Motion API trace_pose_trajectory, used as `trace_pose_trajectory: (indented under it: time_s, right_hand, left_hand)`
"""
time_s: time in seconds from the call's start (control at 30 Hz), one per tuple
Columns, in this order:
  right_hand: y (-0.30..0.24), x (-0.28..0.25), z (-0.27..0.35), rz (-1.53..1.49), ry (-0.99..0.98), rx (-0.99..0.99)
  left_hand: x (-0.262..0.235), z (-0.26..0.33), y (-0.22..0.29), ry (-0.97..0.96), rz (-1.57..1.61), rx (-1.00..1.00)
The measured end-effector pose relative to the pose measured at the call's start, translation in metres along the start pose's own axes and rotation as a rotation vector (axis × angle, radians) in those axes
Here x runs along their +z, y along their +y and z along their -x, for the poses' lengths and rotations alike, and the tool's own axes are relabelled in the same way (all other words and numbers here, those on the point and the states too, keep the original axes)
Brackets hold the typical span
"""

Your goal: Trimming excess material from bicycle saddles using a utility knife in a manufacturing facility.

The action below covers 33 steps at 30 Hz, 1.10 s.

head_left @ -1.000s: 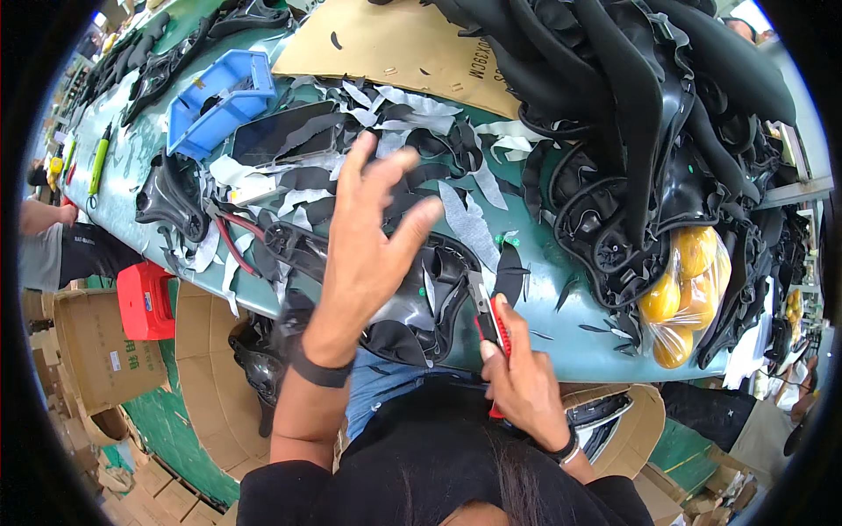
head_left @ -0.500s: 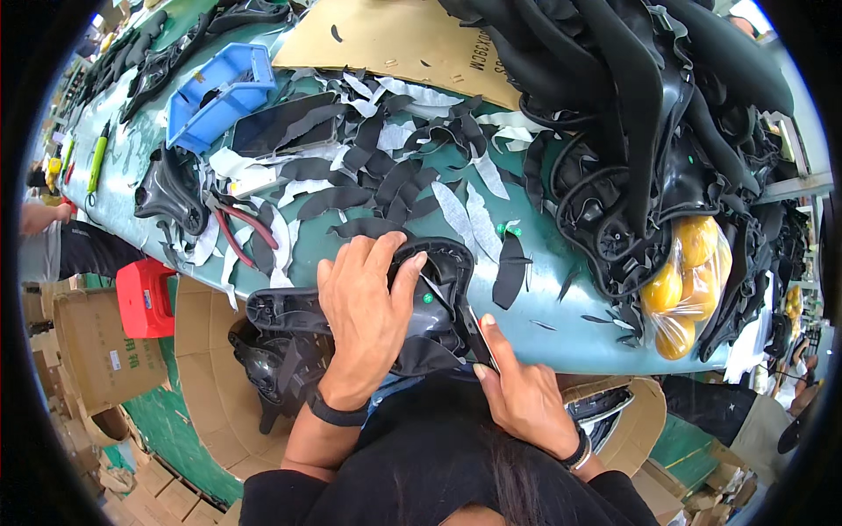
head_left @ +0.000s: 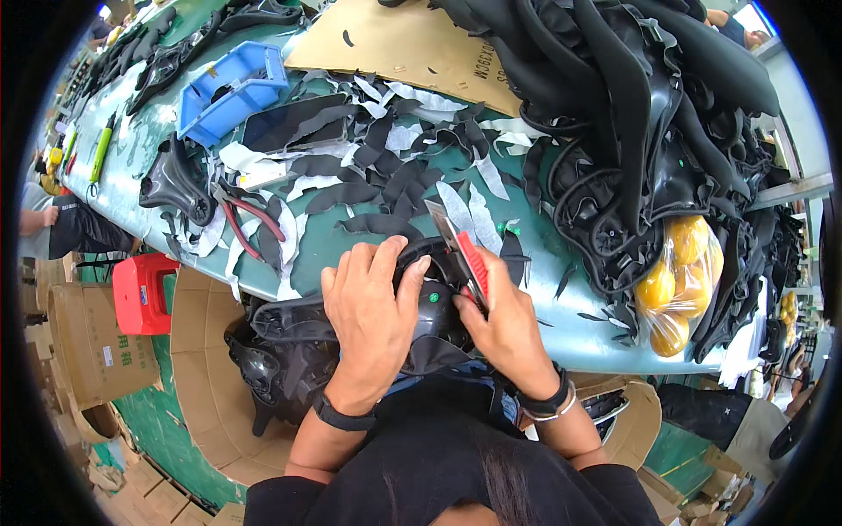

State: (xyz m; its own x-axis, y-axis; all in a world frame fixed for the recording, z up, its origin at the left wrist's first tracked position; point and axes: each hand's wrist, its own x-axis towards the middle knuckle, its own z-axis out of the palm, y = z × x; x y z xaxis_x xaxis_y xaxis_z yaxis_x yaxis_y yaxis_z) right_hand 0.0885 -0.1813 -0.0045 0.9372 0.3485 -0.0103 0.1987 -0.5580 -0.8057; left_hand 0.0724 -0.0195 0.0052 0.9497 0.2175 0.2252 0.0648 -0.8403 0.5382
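A black moulded part with a padded edge (head_left: pixel 294 321) lies at the table's near edge, close to my body, with a small green dot sticker on its shiny face. My left hand (head_left: pixel 373 302) is closed on its upper rim, thumb against fingers. In my right hand (head_left: pixel 504 324) is a red utility knife (head_left: pixel 473 267), its metal blade end pointing up and away to the left, just above the part's right side. The fingers hide the lower end of the knife. Black and white fabric offcuts (head_left: pixel 403 180) lie beyond both hands.
Red-handled pliers (head_left: pixel 250 223) and a blue bin (head_left: pixel 230 92) are at left. Stacked black parts (head_left: pixel 614 131) and a bag of yellow fruit-like balls (head_left: pixel 680 285) fill the right. Cardboard boxes (head_left: pixel 206 377) and a red stool (head_left: pixel 142 294) stand below the table edge.
My right hand has moved up and inward with the knife, whose blade now stands above the rim instead of low at the part's right side. My left hand keeps its hold.
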Motion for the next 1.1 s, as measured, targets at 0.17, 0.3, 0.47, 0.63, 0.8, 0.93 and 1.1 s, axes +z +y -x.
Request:
trace_pose_trajectory:
  time_s: [0.17,0.3,0.47,0.63,0.8,0.93,1.1]
  right_hand:
    - [0.024,-0.04,0.01,-0.597,0.175,0.373]
    - [0.014,-0.025,0.004,-0.289,0.091,0.105]
    - [0.003,0.002,-0.019,0.113,0.083,-0.187]
    - [0.009,0.005,-0.018,0.139,0.118,-0.195]
    - [0.009,-0.034,0.007,-0.162,0.161,0.311]
    - [0.034,-0.043,0.022,-0.381,0.197,0.447]
    - [-0.003,-0.032,0.005,-0.45,0.043,0.247]
  left_hand:
    - [0.008,0.001,-0.013,0.028,0.077,-0.158]
    - [0.015,-0.001,-0.006,0.015,0.049,-0.128]
    - [0.016,0.005,-0.005,0.029,0.037,-0.128]
    - [0.017,0.004,-0.007,0.034,0.039,-0.111]
    - [0.016,0.003,-0.01,0.061,0.025,-0.112]
    - [0.02,-0.004,-0.005,0.148,0.086,-0.151]
    - [0.014,-0.005,0.016,-0.198,0.026,0.46]
